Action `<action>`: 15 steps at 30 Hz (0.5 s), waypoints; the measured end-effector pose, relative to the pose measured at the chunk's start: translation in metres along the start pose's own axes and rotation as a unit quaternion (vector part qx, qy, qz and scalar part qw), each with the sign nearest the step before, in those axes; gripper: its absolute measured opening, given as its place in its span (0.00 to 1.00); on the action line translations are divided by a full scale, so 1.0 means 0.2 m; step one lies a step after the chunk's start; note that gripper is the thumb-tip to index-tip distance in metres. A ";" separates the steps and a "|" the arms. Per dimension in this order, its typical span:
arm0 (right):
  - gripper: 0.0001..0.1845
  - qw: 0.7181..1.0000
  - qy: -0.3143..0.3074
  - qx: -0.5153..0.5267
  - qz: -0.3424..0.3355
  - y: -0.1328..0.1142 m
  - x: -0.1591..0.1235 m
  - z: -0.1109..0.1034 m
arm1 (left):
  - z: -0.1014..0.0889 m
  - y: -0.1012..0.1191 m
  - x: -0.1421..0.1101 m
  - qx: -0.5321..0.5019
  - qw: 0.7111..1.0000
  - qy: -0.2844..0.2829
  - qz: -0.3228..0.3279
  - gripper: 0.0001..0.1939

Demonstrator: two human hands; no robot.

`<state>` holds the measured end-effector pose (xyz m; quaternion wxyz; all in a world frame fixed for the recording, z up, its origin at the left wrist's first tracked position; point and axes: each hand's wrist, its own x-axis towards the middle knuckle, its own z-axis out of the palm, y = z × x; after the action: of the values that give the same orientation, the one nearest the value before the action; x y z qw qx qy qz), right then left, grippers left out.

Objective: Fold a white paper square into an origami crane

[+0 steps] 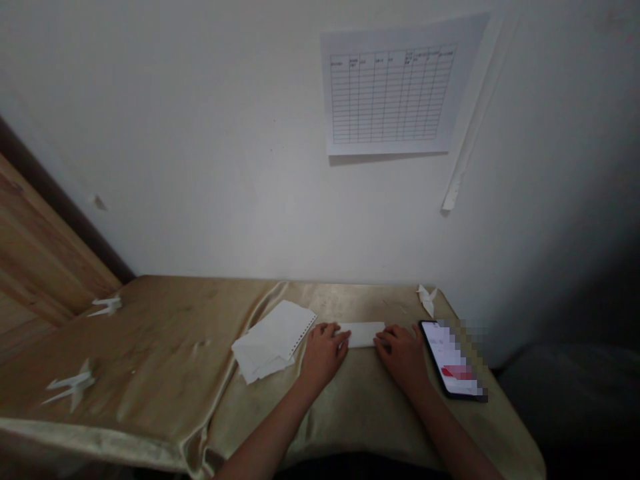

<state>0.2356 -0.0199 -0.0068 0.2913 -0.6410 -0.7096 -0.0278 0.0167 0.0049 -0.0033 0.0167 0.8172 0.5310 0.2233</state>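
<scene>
A narrow folded sheet of white paper (362, 335) lies flat on the cloth between my two hands. My left hand (326, 348) has its fingers bent over the left end, the thumb near the lower edge. At the right end, my right hand (403, 352) pinches the paper with curled fingers. Both hands rest low on the table, so the paper's ends are partly hidden under the fingertips. Just left of my left hand is a pile of loose white sheets (274, 339), one with a punched edge.
A phone (448, 360) with a lit, partly blurred screen lies right of my right hand. Folded paper figures sit at the back right (427, 300) and the left (73, 385). The golden tablecloth (165, 347) is creased. A printed table sheet (393, 93) hangs on the wall.
</scene>
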 end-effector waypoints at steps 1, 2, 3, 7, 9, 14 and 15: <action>0.10 1.000 -0.002 -0.001 0.000 0.00 0.00 0.00 | 0.00 0.00 0.00 0.001 1.000 0.001 -0.001 0.14; 0.10 1.000 -0.004 -0.003 0.000 0.00 0.00 -0.01 | 0.00 0.01 0.01 0.002 1.000 0.001 -0.002 0.14; 0.11 1.000 -0.006 -0.005 -0.001 -0.01 0.00 -0.01 | 0.00 0.01 0.01 0.004 1.000 0.001 -0.002 0.13; 0.11 1.000 -0.007 -0.017 0.000 -0.01 0.00 -0.01 | 0.00 0.04 0.03 0.015 1.000 -0.004 -0.009 0.11; 0.11 1.000 -0.007 -0.019 -0.001 0.00 0.00 -0.01 | 0.01 0.06 0.04 0.022 1.000 -0.006 -0.016 0.10; 0.11 1.000 -0.007 -0.027 -0.003 0.00 0.00 0.01 | 0.04 0.07 0.04 0.021 1.000 -0.006 -0.001 0.11; 0.11 1.000 -0.008 -0.030 -0.003 0.00 0.00 0.01 | 0.04 0.07 0.04 0.017 1.000 -0.009 0.001 0.12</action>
<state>0.2349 -0.0197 -0.0091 0.2662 -0.6473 -0.7128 -0.0451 0.0348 0.0068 -0.0046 0.0074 0.8200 0.5337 0.2067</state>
